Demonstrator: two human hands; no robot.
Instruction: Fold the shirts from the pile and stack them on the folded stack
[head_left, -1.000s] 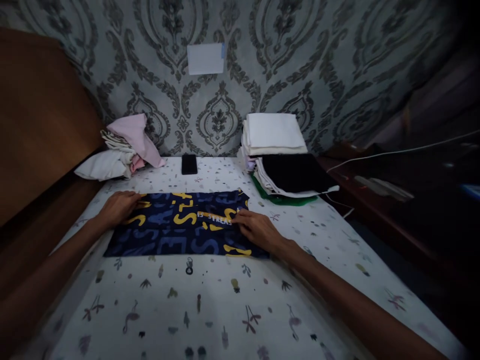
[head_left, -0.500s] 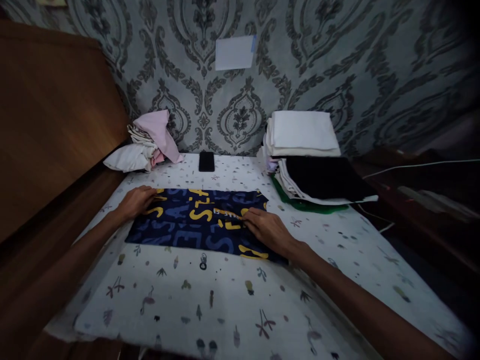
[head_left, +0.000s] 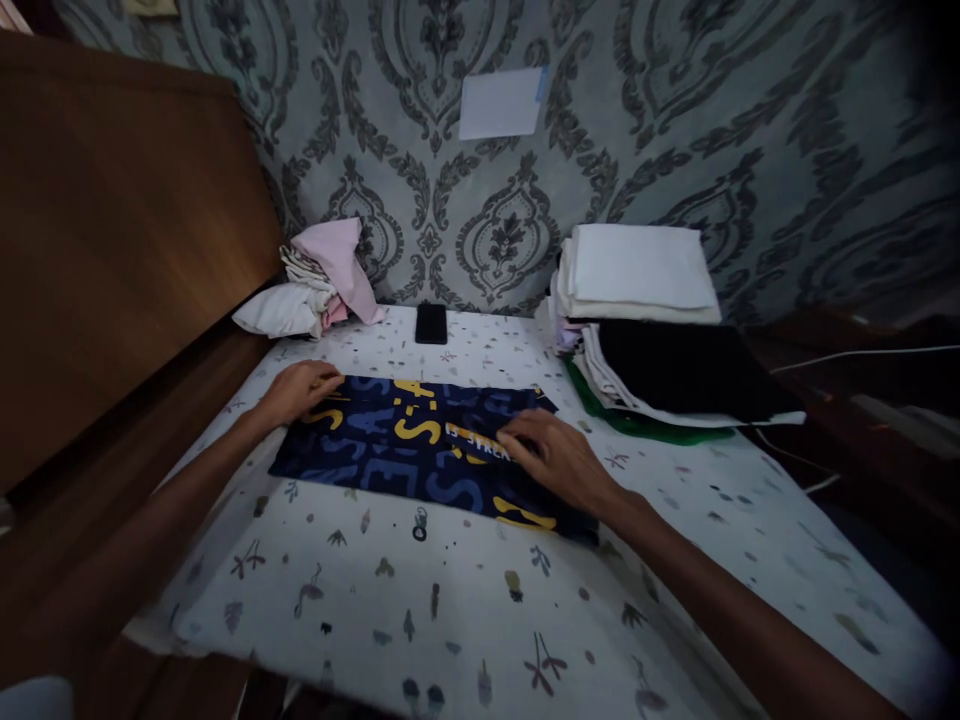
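A navy cloth (head_left: 382, 440) with yellow and blue lettering lies folded in a long strip across the white printed sheet. At its far left corner, my left hand (head_left: 300, 390) is closed on the edge, thumb and fingertips together. My right hand (head_left: 559, 455) rests over the right part of the cloth, its fingers curled in a pinch on the fabric beside a line of small white letters. The palm hides part of the cloth's right end, and the exact grip of these fingertips is partly hidden.
A black phone (head_left: 431, 324) lies near the wall. Left of it is a loose heap of pink and white cloths (head_left: 337, 262). On the right stand folded white cloths (head_left: 641, 268) and a black folded cloth (head_left: 682, 370) over a green one (head_left: 637, 425). A wooden panel (head_left: 127, 220) borders the left.
The whole view has shifted, so things appear further right. My right fingers have lifted slightly and more white lettering shows beside them. My left hand stays at the same corner.
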